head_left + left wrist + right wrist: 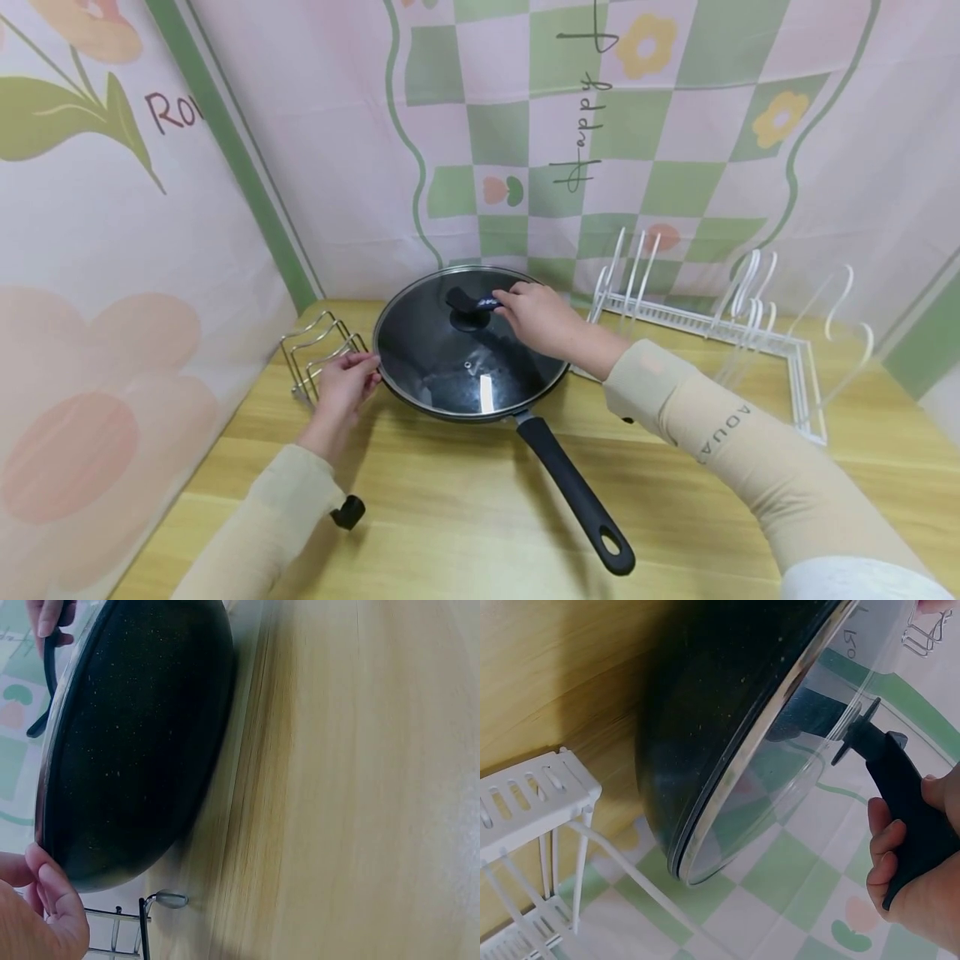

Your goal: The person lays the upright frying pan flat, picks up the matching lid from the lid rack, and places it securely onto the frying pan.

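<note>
A deep black frying pan [142,742] stands on the wooden table, its long black handle [576,492] pointing toward me and to the right. A glass lid [450,367] with a metal rim covers it. My right hand [543,321] grips the lid's black handle [900,802], fingers curled round it in the right wrist view. At the pan's left edge, the thumb and fingers of my left hand [347,390] pinch the rim where lid and pan meet. The left wrist view shows these fingertips [46,866] against the edge.
Beside my left hand stands a small metal wire rack [318,337]. A white dish rack [675,312] with upright prongs stands right of the pan, close to its side. Behind the table [420,508] hangs a patterned cloth [337,158].
</note>
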The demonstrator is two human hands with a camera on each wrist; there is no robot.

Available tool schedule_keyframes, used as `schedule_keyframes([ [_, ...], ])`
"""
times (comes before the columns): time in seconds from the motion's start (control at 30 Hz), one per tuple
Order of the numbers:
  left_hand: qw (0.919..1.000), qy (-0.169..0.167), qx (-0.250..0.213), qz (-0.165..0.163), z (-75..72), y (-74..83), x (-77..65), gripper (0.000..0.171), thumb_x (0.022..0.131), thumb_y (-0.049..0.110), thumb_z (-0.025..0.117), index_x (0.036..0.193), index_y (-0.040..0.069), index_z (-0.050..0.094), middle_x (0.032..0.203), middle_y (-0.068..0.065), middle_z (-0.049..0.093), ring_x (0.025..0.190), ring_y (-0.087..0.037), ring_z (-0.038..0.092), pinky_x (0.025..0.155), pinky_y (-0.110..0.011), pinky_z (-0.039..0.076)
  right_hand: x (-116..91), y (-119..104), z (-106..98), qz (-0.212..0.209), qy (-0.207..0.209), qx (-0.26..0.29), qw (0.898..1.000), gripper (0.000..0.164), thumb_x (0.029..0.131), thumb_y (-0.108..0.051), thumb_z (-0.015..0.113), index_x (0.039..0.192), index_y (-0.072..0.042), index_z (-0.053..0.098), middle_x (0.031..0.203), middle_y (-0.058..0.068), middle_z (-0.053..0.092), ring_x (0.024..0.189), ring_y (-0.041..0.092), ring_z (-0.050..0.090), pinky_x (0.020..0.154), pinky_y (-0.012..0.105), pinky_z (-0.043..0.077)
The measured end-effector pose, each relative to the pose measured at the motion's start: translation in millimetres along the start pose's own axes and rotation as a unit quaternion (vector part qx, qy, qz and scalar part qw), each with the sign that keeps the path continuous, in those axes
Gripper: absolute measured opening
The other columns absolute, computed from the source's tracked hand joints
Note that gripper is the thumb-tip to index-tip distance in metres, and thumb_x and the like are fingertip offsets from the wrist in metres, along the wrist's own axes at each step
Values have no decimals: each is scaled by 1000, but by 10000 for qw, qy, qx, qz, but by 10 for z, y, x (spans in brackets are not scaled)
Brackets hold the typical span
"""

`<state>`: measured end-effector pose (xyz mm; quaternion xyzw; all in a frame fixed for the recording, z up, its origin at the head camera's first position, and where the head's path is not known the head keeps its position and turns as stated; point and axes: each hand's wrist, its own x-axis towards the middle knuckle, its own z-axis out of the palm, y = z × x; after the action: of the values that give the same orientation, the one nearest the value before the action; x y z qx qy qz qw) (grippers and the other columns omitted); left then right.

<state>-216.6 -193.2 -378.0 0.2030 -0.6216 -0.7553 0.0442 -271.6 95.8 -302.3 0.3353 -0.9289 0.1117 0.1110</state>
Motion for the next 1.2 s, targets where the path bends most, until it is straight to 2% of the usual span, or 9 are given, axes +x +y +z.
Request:
schedule_keyframes([
  [0.27,9999,-8,64,130,-11,-12,17,8,96,-5,65,96,3,63,77,1,60,56,-3,57,56,-13,52,-9,6,-10,-45,-18,-3,10000,37,105,-13,59,134,9,61,112,25,67,101,37,66,90,50,55],
  [0.6,9999,-14,66,124,-28,-35,10,11,96,-5,65,105,-1,62,79,2,61,58,-3,58,59,-13,54,-21,2,-8,71,-147,59,9998,38,106,-14,58,136,8,59,113,24,66,102,36,65,90,49,55],
  [0.83,9993,9,113,360,-5,-57,1,24,96,-5,65,118,-10,60,83,2,62,58,-3,59,61,-13,54,-43,23,-57,208,-191,395,9988,40,105,-16,61,137,7,59,111,23,67,98,35,66,83,46,56],
  [1.0,9982,1,291,521,4,-49,-17,30,96,-6,65,124,-13,59,82,2,63,60,-3,59,64,-15,56,-40,47,-113,286,-373,631,9969,41,106,-17,59,140,5,57,121,24,67,108,36,65,89,47,55],
  [1.2,9960,-33,627,639,-16,-26,-47,34,94,-9,65,126,-16,58,87,-2,64,64,-2,59,68,-15,57,-60,63,-151,196,-525,787,9953,40,107,-14,56,142,6,55,136,26,60,126,40,58,104,51,49],
])
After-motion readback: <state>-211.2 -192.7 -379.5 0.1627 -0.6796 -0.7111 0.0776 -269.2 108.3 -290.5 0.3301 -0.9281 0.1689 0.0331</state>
